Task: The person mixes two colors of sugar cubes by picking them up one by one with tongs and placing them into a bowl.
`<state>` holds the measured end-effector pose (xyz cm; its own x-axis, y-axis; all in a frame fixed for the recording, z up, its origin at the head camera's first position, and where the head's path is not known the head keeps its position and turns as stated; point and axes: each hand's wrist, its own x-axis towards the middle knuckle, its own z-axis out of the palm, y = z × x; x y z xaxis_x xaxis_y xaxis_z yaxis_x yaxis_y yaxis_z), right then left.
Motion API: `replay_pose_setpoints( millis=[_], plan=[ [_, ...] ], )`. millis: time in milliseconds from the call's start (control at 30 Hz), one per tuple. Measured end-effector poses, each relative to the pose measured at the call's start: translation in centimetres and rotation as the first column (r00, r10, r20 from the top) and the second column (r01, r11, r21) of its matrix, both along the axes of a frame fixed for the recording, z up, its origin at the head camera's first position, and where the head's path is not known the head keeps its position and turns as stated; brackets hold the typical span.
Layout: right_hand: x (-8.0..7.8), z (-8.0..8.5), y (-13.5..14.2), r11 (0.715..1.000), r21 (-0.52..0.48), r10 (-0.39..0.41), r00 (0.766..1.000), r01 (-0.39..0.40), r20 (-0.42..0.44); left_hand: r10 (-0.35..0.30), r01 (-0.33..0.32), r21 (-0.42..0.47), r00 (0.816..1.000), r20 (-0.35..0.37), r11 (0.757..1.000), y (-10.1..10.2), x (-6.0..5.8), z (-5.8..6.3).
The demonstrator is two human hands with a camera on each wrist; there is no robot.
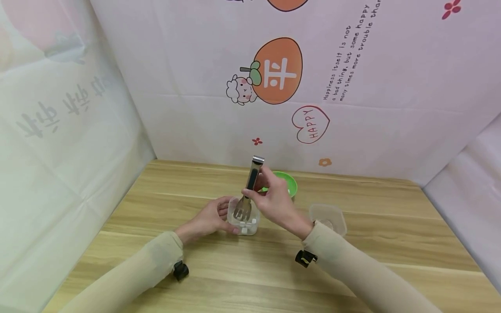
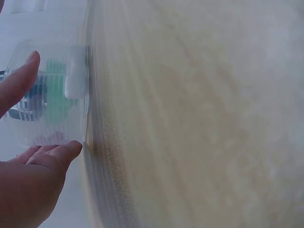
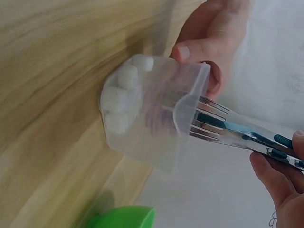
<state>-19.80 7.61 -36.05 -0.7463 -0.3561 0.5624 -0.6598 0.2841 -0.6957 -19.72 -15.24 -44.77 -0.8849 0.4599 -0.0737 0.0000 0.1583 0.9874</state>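
My left hand [image 1: 209,219] holds a small clear plastic container [image 3: 159,147] on the table, thumb on one side and fingers on the other. Several white cube-like pieces [image 3: 115,99] lie at the container's bottom. In my right hand [image 1: 277,202] is a pair of metal tongs [image 1: 253,176] with dark grip inlays, pinched between thumb and fingers. The slotted, fork-like tips point down into the container's mouth, above the white pieces in the right wrist view. Through the container wall the left wrist view shows a blurred green shape and one white piece [image 2: 74,78] near the base.
Behind my right hand stands a green bowl [image 1: 289,182], partly hidden, with some white inside. A translucent square lid [image 1: 328,213] lies on the wooden table [image 1: 375,226] to the right, near my right sleeve. Printed white cloth [image 1: 195,87] walls the table's back and sides.
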Motion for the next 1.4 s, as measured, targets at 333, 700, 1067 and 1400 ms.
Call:
replay_pose_setpoints(
  millis=[333,700,1067,1400],
  plan=[
    [-0.1,-1.6,-0.6,0.999,0.031,0.020,0.999,-0.021,0.030,0.008,-0.008,-0.010,1.000,-0.003,1.000,0.0,0.0,-0.1],
    [-0.4,-2.3,-1.1,0.999,0.043,-0.033,0.999,0.033,0.016,0.016,-0.016,-0.012,1.000,-0.001,1.000,0.0,-0.1,-0.2],
    [-1.0,-1.9,-1.0,0.990,-0.046,-0.130,0.991,0.132,0.036,0.016,-0.016,-0.025,1.000,-0.007,1.000,-0.1,-0.2,-0.1],
    [-1.4,-1.9,0.0,0.983,-0.032,-0.179,0.983,0.181,0.041,0.007,-0.007,-0.009,1.000,-0.003,1.000,0.0,0.0,0.0]
  ],
)
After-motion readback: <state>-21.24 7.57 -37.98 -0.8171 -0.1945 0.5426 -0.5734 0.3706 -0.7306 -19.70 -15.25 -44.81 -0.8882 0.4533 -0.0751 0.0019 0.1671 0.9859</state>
